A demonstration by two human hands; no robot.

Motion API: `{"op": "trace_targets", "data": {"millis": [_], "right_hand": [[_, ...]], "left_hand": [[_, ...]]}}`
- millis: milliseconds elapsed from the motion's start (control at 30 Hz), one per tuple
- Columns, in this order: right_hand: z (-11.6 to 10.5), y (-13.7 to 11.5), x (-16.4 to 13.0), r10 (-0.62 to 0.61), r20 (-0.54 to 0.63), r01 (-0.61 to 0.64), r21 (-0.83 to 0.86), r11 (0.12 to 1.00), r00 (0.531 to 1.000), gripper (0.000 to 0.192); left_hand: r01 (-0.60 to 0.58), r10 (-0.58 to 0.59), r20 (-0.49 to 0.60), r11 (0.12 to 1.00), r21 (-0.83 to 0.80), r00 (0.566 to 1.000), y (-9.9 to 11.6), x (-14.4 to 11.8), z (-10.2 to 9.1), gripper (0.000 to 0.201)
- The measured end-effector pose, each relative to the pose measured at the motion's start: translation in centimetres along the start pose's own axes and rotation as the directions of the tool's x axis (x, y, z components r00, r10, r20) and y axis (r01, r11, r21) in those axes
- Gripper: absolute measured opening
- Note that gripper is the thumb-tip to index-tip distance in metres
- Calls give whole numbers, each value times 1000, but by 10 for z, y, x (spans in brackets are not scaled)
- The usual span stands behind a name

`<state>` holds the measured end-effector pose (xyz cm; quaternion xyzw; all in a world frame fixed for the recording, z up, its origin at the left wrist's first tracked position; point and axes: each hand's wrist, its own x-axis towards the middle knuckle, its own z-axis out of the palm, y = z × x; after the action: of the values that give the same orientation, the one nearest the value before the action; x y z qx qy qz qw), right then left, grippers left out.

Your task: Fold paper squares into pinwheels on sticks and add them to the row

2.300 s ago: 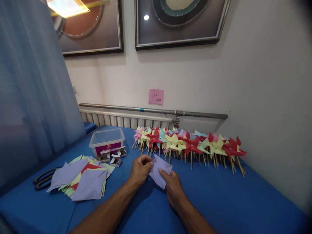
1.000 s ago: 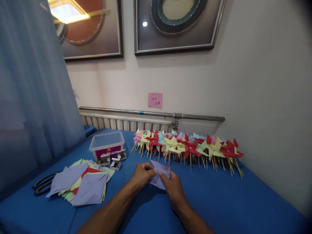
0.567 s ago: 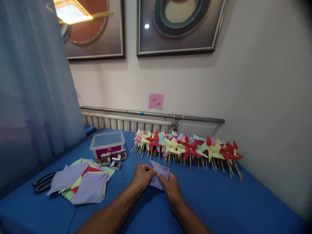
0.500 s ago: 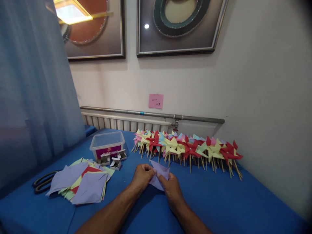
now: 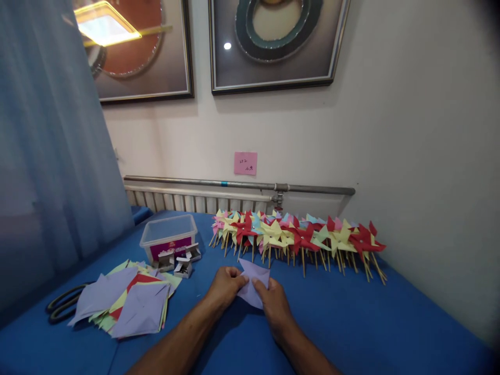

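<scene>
While both hands work low over the blue table, this is how things sit:

Left hand: the left hand (image 5: 225,285) is curled, and its fingertips pinch the left side of the purple paper (image 5: 253,281).
Right hand: the right hand (image 5: 273,306) pinches the same paper from the right side, thumb on top.
Purple paper: it is a small folded sheet, held between the two hands, just above the blue table (image 5: 371,323). One pointy corner sticks up past the fingers.
Pinwheels: a long row of paper pinwheels (image 5: 300,237) lies just beyond the held paper, by the wall. They are red, yellow, pink and light blue, on thin wooden sticks.
Paper pile: a stack of paper squares (image 5: 128,302) lies well to the left of the hands, with purple sheets on top and red and yellow ones peeking out.
Little boxes: three small open boxes (image 5: 177,260) sit between the pile and the hands, a bit farther back.
Plastic tub: a clear tub (image 5: 169,237) with a pink label stands right behind the little boxes.
Scissors: the dark handles of the scissors (image 5: 62,310) show past the left edge of the pile, far from the hands.
Pink note: a pink note (image 5: 245,163) is stuck on the wall, high above the pinwheels.
</scene>
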<state>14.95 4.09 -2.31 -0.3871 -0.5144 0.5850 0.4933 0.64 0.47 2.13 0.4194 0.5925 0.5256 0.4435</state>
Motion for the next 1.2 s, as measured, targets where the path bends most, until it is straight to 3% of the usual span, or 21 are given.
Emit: {"op": "trace_targets", "data": {"millis": [367,600,767,933,1200], "right_hand": [[4,-7,-1,14,-38,-17,-79,997,999,35],[3,-6,-1,-6,-33,5,-54,999,999,34],[3,7,4,-13,-29,12,-19,1000,999,40],[3,7,4,-28,-30,26,-49,998,999,34],[5,-5,-2,18,-57,-23,-90,996,998,34]], "left_hand": [[-7,6,-11,999,-39,1000,1,-2,2,36],[13,-12,44,1000,-24,999,9,-5,-4,37],[-6,6,2,1000,-11,1000,6,-4,-1,40],[-29,26,-60,999,-39,998,-1,-1,3,43],[-4,2,-29,995,-97,1000,0,0,2,30]]}}
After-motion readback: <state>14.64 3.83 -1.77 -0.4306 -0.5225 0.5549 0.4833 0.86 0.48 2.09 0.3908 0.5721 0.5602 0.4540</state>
